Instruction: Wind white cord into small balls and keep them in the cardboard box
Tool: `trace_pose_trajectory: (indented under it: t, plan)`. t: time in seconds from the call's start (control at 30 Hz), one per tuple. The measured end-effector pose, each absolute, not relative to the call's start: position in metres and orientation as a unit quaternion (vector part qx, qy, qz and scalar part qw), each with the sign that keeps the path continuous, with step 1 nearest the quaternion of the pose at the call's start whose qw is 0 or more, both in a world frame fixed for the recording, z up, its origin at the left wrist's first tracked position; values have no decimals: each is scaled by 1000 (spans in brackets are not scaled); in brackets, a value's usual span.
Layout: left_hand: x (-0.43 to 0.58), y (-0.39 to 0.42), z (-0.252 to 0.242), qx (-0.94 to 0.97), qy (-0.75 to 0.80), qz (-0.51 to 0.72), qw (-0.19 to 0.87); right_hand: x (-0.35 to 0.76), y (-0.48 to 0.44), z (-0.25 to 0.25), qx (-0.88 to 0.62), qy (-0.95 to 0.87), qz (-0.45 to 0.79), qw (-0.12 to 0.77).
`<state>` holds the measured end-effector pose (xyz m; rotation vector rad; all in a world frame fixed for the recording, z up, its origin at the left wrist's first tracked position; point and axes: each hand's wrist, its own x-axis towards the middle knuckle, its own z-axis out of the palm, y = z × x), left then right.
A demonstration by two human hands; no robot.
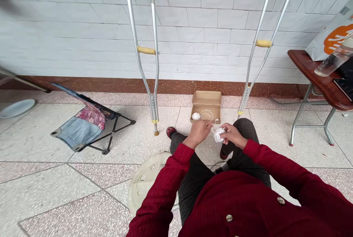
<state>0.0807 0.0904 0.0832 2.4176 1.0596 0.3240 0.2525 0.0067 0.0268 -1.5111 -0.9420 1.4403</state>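
**White string bundle held over my lap, cardboard box at 12 o'clock**

My right hand pinches the bundle between thumb and fingers; my left hand is curled just beside it, though I cannot tell whether it grips; the open cardboard box sits on the floor tiles at 12 o'clock, just past my hands, holding a white string ball and a loose loop of string; one aluminium crutch stands at 11 o'clock, another at 1 o'clock; a folding camp chair lies at 10 o'clock; a wooden side table stands at 2 o'clock; my main risk is slack string: a sharp tug could jerk the ball from the shallow box, and a stray loop could snag the crutch tips and tangle.
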Motion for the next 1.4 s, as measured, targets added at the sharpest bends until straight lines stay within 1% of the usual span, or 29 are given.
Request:
trace_pose_trajectory:
  t: [0.1, 0.2, 0.3, 0.4, 0.5, 0.6, 0.67, 0.8, 0.9, 0.97, 1.07, 1.17, 1.23, 1.3, 1.4]
  plan:
    - [77, 89, 84, 872, 382, 135, 274, 250, 6, 18, -600, -403, 576, 381]
    - [81, 81, 82, 866, 382, 132, 294, 249, 13, 12, -626, -427, 546, 358]
    - [85, 66, 75, 853, 393, 128, 318, 254, 27, 11, -652, -408, 491, 409]
    - [86, 51, 64, 838, 375, 136, 372, 263, 41, 17, -634, -333, 484, 502]
    - [82, 43, 49, 835, 357, 148, 393, 268, 47, 31, -585, -254, 529, 560]
    - [76, 44, 32, 835, 358, 150, 390, 268, 41, 52, -515, -241, 596, 567]
    - [71, 49, 24, 842, 361, 147, 373, 266, 31, 66, -502, -284, 614, 540]
    - [63, 62, 19, 866, 367, 146, 305, 267, 5, 84, -526, -377, 582, 492]
    - [64, 71, 23, 897, 336, 131, 255, 267, -10, 85, -492, -397, 639, 438]
    - [67, 76, 28, 918, 320, 121, 203, 264, -18, 78, -474, -404, 677, 393]
    - [75, 85, 38, 938, 306, 107, 123, 256, -24, 55, -502, -390, 689, 348]
    - [85, 89, 48, 952, 287, 83, 68, 253, -21, 26, -548, -391, 669, 315]
    - [93, 88, 54, 957, 276, 65, 50, 254, -13, 10, -581, -422, 630, 296]
    - [101, 84, 59, 958, 277, 57, 48, 256, -1, -1, -621, -435, 575, 309]
    - [108, 75, 62, 944, 311, 71, 80, 261, 22, -5, -664, -372, 502, 411]
